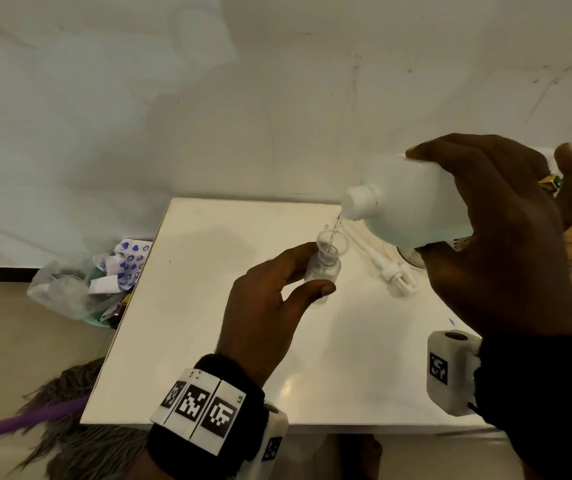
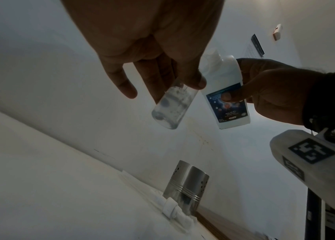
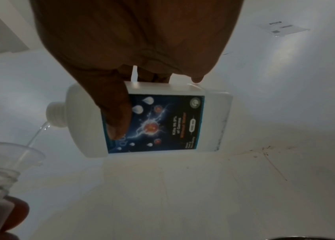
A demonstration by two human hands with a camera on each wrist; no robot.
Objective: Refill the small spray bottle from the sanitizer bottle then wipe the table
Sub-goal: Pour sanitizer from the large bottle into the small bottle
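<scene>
My left hand (image 1: 270,299) grips a small clear spray bottle (image 1: 322,271) upright above the white table (image 1: 208,323), thumb and fingers on its sides. A clear funnel (image 1: 331,242) sits in its open neck. My right hand (image 1: 496,230) holds the white sanitizer bottle (image 1: 406,202) tilted with its uncapped neck down to the left. A thin clear stream (image 1: 336,226) runs from the neck into the funnel. In the right wrist view the sanitizer bottle (image 3: 148,120) shows a blue label, and the funnel (image 3: 12,154) is below its mouth. The left wrist view shows the small bottle (image 2: 172,107) from below.
White pump and spray heads (image 1: 395,271) lie on the table right of the small bottle. A perforated steel cup (image 2: 187,188) stands behind them. Left of the table a bin with a plastic bag (image 1: 83,289) sits on the floor, beside a purple-handled mop (image 1: 56,417).
</scene>
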